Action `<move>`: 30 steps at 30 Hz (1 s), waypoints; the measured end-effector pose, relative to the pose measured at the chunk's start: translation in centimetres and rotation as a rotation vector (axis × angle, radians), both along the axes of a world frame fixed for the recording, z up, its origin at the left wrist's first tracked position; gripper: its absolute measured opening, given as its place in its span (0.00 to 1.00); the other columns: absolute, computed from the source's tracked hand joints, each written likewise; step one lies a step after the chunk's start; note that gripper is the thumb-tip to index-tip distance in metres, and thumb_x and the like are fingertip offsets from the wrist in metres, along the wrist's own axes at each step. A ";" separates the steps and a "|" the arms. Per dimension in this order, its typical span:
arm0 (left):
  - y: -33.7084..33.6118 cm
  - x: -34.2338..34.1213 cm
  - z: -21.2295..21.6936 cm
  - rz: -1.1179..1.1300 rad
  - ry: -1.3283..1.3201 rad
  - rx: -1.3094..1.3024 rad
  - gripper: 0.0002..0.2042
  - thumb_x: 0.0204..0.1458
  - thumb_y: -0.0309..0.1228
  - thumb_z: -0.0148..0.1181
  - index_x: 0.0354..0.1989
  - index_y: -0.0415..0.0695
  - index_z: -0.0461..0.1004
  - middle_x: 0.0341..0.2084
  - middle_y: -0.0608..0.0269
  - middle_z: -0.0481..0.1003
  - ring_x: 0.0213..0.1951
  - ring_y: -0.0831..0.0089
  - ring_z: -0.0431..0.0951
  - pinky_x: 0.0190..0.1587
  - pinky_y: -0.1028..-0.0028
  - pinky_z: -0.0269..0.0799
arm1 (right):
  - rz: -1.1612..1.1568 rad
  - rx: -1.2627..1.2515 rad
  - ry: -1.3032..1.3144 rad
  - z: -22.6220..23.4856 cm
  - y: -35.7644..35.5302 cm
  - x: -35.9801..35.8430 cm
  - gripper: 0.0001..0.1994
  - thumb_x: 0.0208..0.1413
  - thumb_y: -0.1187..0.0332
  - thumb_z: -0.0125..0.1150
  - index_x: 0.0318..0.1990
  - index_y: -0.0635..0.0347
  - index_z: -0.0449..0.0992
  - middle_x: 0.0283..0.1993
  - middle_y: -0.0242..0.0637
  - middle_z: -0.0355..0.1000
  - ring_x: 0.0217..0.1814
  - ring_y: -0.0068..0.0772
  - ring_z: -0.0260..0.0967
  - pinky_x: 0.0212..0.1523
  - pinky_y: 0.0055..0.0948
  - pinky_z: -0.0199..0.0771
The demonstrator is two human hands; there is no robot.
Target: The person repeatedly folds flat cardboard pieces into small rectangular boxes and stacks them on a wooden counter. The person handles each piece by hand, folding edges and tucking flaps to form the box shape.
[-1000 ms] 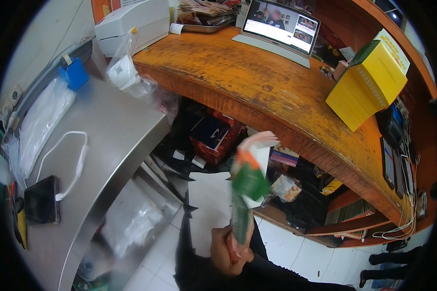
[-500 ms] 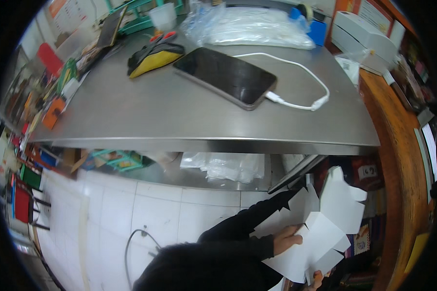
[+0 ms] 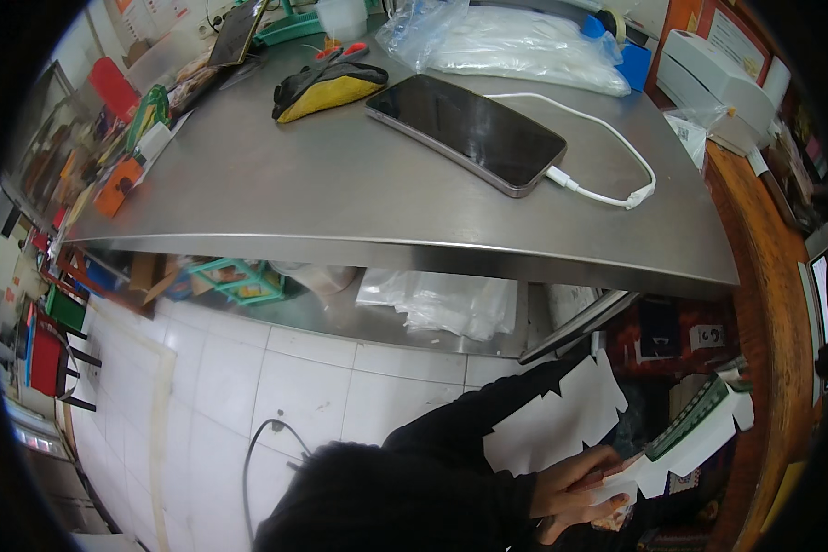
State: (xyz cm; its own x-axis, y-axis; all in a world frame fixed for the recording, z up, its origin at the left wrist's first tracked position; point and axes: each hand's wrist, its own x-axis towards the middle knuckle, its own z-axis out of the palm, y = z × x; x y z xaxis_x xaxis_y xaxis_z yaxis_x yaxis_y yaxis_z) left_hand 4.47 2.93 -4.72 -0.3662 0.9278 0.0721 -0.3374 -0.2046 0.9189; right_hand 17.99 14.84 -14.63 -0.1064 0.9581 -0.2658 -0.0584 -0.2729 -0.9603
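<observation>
Low on the right, my left hand (image 3: 570, 488) is closed on a die-cut cardboard sheet (image 3: 699, 451), white on one side with a green printed strip along its upper edge. The sheet slants up to the right from my fingers. Another white die-cut cardboard sheet (image 3: 552, 419) lies beside it, against my dark-clothed leg, its notched edges showing. A small patterned patch shows just below my fingers. My right hand cannot be made out apart from the left among the fingers and card.
A steel table (image 3: 340, 193) stands ahead, bearing a phone (image 3: 469, 133) on a white cable (image 3: 607, 133), a black-and-yellow pouch (image 3: 331, 92) and plastic bags (image 3: 524, 51). Clear bags (image 3: 442, 304) lie on its lower shelf. A wooden counter (image 3: 754, 239) runs along the right.
The held cardboard has turned and swung right, so its green printed side now shows. My left hand has shifted slightly right and down. The table appears shifted as my view moved.
</observation>
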 end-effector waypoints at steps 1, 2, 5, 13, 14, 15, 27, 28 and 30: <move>0.1 -0.2 0.3 0.001 0.033 0.002 0.31 0.50 0.40 0.53 0.62 0.36 0.59 0.53 0.44 0.66 0.56 0.54 0.68 0.60 0.65 0.59 | 0.019 -0.003 0.012 0.1 -0.2 -0.1 0.33 0.63 0.42 0.43 0.65 0.59 0.60 0.65 0.45 0.59 0.66 0.40 0.59 0.64 0.44 0.60; 0.5 -0.5 0.5 0.117 0.183 -0.056 0.25 0.56 0.37 0.50 0.60 0.36 0.62 0.48 0.45 0.70 0.51 0.52 0.72 0.55 0.65 0.65 | 0.035 -0.003 0.030 0.1 -0.1 -0.1 0.33 0.63 0.42 0.43 0.65 0.59 0.60 0.65 0.45 0.59 0.65 0.39 0.59 0.64 0.44 0.60; 1.4 -2.9 -0.7 0.003 0.476 -0.321 0.20 0.59 0.33 0.50 0.58 0.36 0.65 0.43 0.47 0.74 0.48 0.53 0.74 0.52 0.65 0.68 | 0.128 -0.037 0.192 0.7 0.1 1.3 0.33 0.63 0.41 0.43 0.65 0.58 0.61 0.65 0.45 0.60 0.65 0.39 0.60 0.64 0.44 0.61; 2.5 -3.4 -4.6 0.089 -0.301 -0.180 0.18 0.55 0.31 0.64 0.51 0.38 0.70 0.43 0.59 0.76 0.45 0.72 0.76 0.48 0.71 0.73 | 0.682 -0.049 1.066 2.0 -0.5 4.9 0.52 0.36 0.44 0.78 0.67 0.60 0.59 0.67 0.39 0.61 0.71 0.43 0.54 0.70 0.51 0.52; 2.6 -3.1 -4.5 0.088 -0.299 -0.230 0.18 0.54 0.29 0.64 0.51 0.37 0.70 0.43 0.58 0.76 0.46 0.71 0.76 0.48 0.71 0.73 | 0.498 0.001 0.868 1.9 -1.3 4.2 0.42 0.44 0.53 0.76 0.64 0.62 0.62 0.63 0.40 0.65 0.67 0.42 0.60 0.68 0.46 0.58; 2.7 -2.6 -4.3 0.130 -0.270 -0.185 0.18 0.54 0.27 0.64 0.52 0.36 0.70 0.44 0.58 0.76 0.46 0.71 0.76 0.48 0.72 0.73 | 0.362 0.037 0.744 1.8 -1.6 3.1 0.32 0.51 0.61 0.68 0.62 0.63 0.64 0.59 0.40 0.68 0.61 0.39 0.66 0.63 0.40 0.66; 3.5 1.6 -5.0 0.326 0.326 -0.210 0.29 0.52 0.25 0.64 0.60 0.31 0.60 0.52 0.45 0.69 0.53 0.57 0.72 0.55 0.65 0.68 | -0.233 -0.468 0.616 3.4 -1.3 -0.3 0.17 0.60 0.63 0.57 0.54 0.61 0.68 0.49 0.41 0.71 0.51 0.41 0.71 0.52 0.42 0.75; 3.4 1.8 -4.8 0.315 0.345 -0.259 0.26 0.52 0.26 0.64 0.59 0.32 0.62 0.52 0.45 0.69 0.51 0.56 0.73 0.53 0.64 0.69 | -0.213 -0.437 0.634 3.2 -1.3 -0.5 0.17 0.60 0.65 0.56 0.55 0.61 0.68 0.50 0.41 0.70 0.53 0.41 0.70 0.53 0.42 0.74; 3.3 1.8 -4.5 0.309 0.472 -0.220 0.22 0.52 0.25 0.63 0.56 0.33 0.67 0.52 0.44 0.70 0.48 0.55 0.75 0.51 0.64 0.71 | -0.222 -0.449 0.643 3.1 -1.5 -1.0 0.18 0.59 0.68 0.55 0.56 0.62 0.66 0.51 0.41 0.69 0.53 0.40 0.69 0.52 0.39 0.73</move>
